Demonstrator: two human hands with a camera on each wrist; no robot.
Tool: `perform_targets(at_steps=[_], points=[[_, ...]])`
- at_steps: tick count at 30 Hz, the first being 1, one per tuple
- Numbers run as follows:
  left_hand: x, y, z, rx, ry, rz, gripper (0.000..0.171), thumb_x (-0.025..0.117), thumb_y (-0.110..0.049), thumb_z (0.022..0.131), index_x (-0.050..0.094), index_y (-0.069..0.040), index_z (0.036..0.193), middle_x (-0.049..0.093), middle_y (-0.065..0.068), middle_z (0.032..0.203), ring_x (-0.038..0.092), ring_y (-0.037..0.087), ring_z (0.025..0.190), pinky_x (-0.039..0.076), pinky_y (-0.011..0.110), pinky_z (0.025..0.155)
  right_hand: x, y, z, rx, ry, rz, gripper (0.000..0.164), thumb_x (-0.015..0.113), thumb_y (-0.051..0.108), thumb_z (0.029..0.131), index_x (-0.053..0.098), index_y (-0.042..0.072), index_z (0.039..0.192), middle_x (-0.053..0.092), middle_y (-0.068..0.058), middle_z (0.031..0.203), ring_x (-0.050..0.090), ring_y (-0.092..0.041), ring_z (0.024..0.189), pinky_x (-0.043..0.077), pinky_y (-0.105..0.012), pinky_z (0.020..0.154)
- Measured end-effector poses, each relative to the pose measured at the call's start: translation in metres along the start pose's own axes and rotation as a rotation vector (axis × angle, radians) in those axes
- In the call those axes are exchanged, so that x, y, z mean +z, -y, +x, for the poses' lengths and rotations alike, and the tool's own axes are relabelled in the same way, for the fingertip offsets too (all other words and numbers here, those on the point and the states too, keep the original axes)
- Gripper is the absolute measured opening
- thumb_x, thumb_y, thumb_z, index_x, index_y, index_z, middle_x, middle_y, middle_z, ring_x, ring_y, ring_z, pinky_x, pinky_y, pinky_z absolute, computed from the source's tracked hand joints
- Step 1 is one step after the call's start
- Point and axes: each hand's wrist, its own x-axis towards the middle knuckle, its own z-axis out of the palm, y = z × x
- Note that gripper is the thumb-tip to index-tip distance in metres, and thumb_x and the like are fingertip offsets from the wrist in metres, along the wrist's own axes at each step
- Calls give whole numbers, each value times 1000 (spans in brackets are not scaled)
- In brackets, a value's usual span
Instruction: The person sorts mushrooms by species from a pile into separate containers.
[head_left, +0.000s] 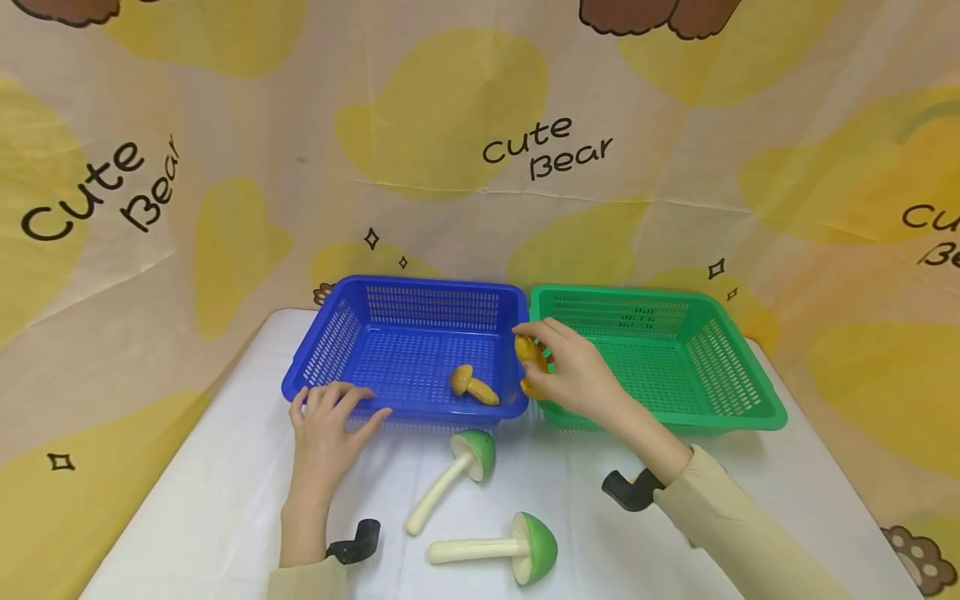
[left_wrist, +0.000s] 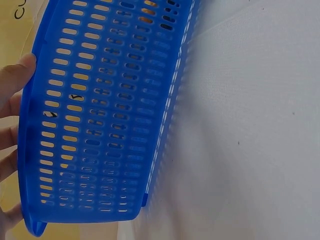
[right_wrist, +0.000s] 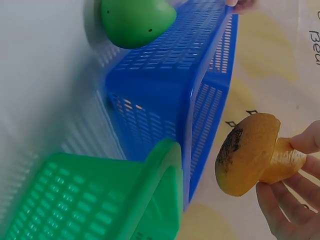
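Observation:
My right hand [head_left: 581,375] pinches a yellow-brown toy mushroom [right_wrist: 248,155] by its stem, above the spot where the two baskets meet. Its cap has a dark patch in the right wrist view. My left hand [head_left: 327,425] holds the front rim of the blue basket [head_left: 420,408] near its left corner, thumb at the rim and fingers over it. Another yellow-brown mushroom [head_left: 474,385] lies inside that basket, toward the front right. To the right stands the green basket [head_left: 735,412], beneath my right wrist.
Two green-capped mushrooms with pale stems lie on the white table in front of the blue basket, one [head_left: 474,457] close to it and the other [head_left: 532,548] nearer me. Behind the baskets hangs a yellow-patterned cloth [head_left: 450,108]. Black straps with mounts circle both wrists.

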Motion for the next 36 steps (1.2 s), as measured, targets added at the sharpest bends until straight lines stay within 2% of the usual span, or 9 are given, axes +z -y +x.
perform_targets(at_steps=[6,10,17,28,36], points=[[0,0,0,3,-6,9,31,82,-33,73,69,-13,93,62,9,96,50,33,99,21,64,108,13,7,27,-23,65,-1,40,63,13,84,60,15,124,61,2,103,55,-16,85,47,-26,68],[1,1,1,6,-8,12,31,82,-33,72,69,-13,93,62,8,96,50,33,98,21,64,108,23,9,47,-25,120,-38,41,64,13,84,60,14,124,61,1,103,54,-17,81,46,-27,67],[2,0,4,12,-4,10,30,82,-33,73,69,-14,93,62,8,96,51,33,99,22,64,108,41,7,74,-10,240,-118,40,63,12,85,59,12,126,62,-2,106,55,-16,85,48,-26,69],[3,-3,4,12,7,16,30,82,-33,73,69,-15,93,62,8,97,51,33,100,22,65,107,63,-4,91,9,373,-192,42,62,12,87,57,9,128,63,-6,114,57,-21,92,51,-33,75],[2,-1,5,22,-1,22,30,82,-34,72,69,-15,93,63,8,96,51,33,99,23,65,107,83,-11,96,11,418,-287,44,63,8,86,57,10,129,62,-6,112,59,-21,93,53,-32,74]])
